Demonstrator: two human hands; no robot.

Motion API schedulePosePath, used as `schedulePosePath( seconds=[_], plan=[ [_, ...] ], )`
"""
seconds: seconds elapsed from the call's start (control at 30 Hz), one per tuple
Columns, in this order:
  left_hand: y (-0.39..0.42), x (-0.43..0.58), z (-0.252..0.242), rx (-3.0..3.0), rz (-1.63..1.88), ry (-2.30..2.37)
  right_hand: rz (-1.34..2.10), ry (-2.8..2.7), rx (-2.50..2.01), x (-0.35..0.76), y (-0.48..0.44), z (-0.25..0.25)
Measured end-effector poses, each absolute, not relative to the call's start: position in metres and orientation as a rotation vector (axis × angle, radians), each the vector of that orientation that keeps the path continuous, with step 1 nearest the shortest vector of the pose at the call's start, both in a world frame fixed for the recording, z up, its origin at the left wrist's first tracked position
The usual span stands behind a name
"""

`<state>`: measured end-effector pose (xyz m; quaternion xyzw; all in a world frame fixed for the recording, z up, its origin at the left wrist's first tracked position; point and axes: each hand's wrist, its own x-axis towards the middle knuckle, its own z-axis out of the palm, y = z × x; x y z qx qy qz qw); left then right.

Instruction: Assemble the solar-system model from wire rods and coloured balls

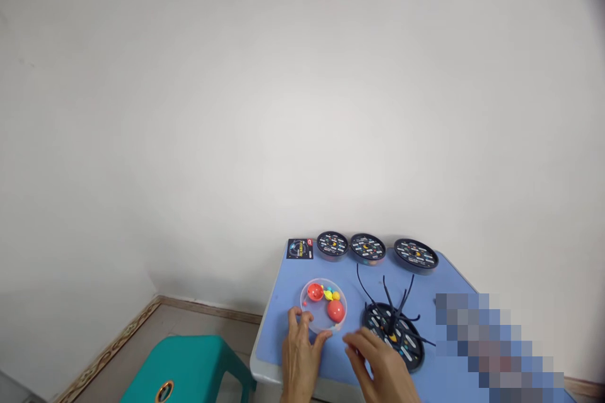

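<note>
A round clear plastic tub (pixel 305 305) sits on the blue table. In it lie a red half-shell (pixel 315 292), a red dome-like piece (pixel 336 311), a yellow piece (pixel 328 295) and small coloured balls. My left hand (pixel 300 349) grips the tub's near left rim between thumb and fingers. Just right of the tub, my right hand (pixel 378 362) has its fingertips pinched together; anything between them is too small to make out. Beyond it stands a black round base (pixel 413 349) printed with small pictures, with several thin black arms (pixel 392 298) rising from its middle.
Along the table's back edge are three black printed discs (pixel 333 243) (pixel 367 248) (pixel 416 255) and a dark card (pixel 299 249). A teal stool (pixel 189 362) stands left of the blue table (pixel 278 293). Behind is a white wall (pixel 302 107). The right side is pixelated.
</note>
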<state>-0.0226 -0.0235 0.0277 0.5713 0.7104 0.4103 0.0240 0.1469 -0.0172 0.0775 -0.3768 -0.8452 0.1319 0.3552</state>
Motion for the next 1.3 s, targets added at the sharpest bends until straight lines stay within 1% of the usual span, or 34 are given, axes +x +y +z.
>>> schedulePosePath(
  seconds=[0.1,0.2,0.37,0.5,0.63,0.9,1.3],
  plan=[
    [-0.023,-0.023,0.028,1.77,1.211,2.196,0.335,-2.316,-1.113,0.116,0.006,0.114],
    [-0.021,-0.025,0.027,1.77,1.188,2.237,0.186,-2.498,-1.259,0.091,0.028,0.127],
    [-0.021,-0.024,0.026,1.755,1.22,2.228,0.12,-2.591,-1.348,0.067,0.05,0.12],
    [-0.023,-0.023,0.028,1.713,1.196,2.241,0.152,-2.665,-1.347,0.063,0.054,0.118],
    [-0.023,-0.023,0.029,1.693,1.171,2.222,0.196,-2.649,-1.358,0.071,0.058,0.125],
    [-0.024,-0.022,0.028,1.741,1.219,2.235,0.168,-2.556,-1.475,0.091,0.075,0.139],
    [-0.023,-0.023,0.024,1.746,1.212,2.265,0.117,-2.725,-1.425,0.061,0.064,0.119]
  ],
)
